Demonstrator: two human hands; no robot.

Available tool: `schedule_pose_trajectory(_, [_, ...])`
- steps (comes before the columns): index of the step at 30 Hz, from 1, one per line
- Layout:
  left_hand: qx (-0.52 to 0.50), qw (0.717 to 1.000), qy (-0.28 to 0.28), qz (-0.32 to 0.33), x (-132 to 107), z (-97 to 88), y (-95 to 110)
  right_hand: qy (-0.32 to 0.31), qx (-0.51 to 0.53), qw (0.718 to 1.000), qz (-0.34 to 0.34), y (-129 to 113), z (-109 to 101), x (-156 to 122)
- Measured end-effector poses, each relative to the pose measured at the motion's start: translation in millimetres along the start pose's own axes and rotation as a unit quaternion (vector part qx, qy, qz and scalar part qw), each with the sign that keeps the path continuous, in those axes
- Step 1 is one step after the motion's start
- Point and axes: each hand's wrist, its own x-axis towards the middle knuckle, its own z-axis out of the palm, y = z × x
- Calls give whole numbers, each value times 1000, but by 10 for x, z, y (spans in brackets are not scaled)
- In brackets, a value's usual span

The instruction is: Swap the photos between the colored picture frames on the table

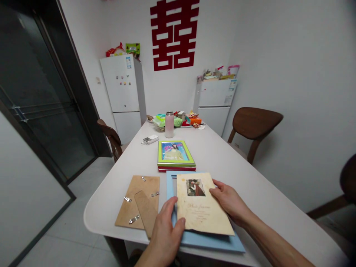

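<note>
A cream paper insert (198, 211) with a small printed photo and script lettering lies over a light-blue picture frame (214, 241), covering most of its opening. My right hand (229, 202) pinches the insert's right edge, thumb on top. At the left side of the frame is my left hand (169, 226), thumb and fingers apart, close against the insert's left edge. Just left of it rests a brown frame backboard (130, 204) with metal clips and a stand leg (146, 213). Beyond the blue frame lies a green picture frame (176, 163), stacked on a red frame (176, 169).
Farther along the white table (217, 159) are a small silver-white device (150, 139), a pink bottle (169, 125) and a pile of colourful packets (191, 120). Wooden chairs (254, 124) flank the table. Two white fridges (121, 85) stand by the back wall.
</note>
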Motion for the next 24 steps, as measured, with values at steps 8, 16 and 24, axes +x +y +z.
schedule_pose_trajectory(8, [254, 955, -107, 111, -73, 79, 29, 76, -256, 955, -128, 81, 77, 147])
schedule_pose_trajectory(16, [327, 933, -118, 94, -6, 83, 101, 153, -487, 822, -252, 211, 137, 114])
schedule_pose_trajectory(24, [313, 933, -130, 121, -37, -34, 87, 141, -538, 794, -248, 270, 136, 129])
